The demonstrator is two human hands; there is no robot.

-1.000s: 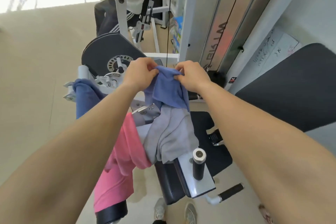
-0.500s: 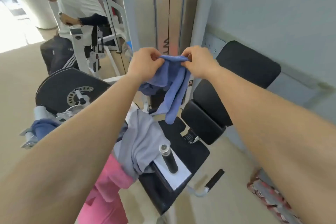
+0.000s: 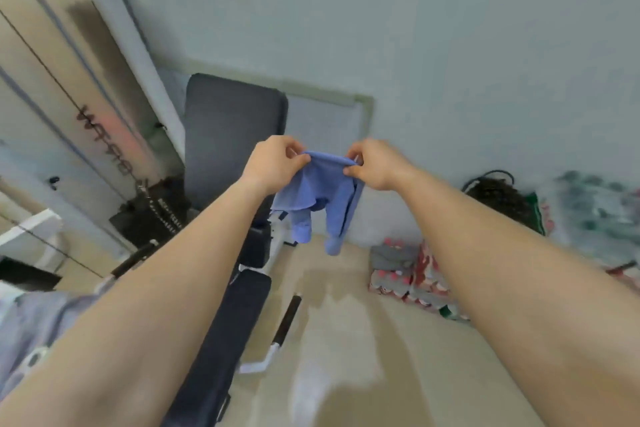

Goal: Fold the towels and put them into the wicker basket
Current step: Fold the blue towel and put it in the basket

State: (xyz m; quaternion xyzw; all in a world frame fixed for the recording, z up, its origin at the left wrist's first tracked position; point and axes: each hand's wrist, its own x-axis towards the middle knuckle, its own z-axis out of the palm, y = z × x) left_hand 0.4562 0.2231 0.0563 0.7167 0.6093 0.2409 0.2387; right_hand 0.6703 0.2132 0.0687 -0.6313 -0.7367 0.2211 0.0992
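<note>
Head view, live: pinching 1 end of the top hem with the left hand (image 3: pixel 273 163), dangling the blue towel (image 3: pixel 322 198) bunched straight down in mid-air, long axis vertical, pinching the other end with the right hand (image 3: pixel 374 163). Level, close together, equally near. Probably pulling apart sideways next to flatten.

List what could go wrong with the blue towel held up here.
1. The left hand and right hand pinch only a short stretch along the top edge of the blue towel. The rest hangs bunched, so a fold started now would likely come out uneven.
2. The towel hangs in the air over the floor. If either pinch slips, that side may swing down or the towel may land there.
</note>
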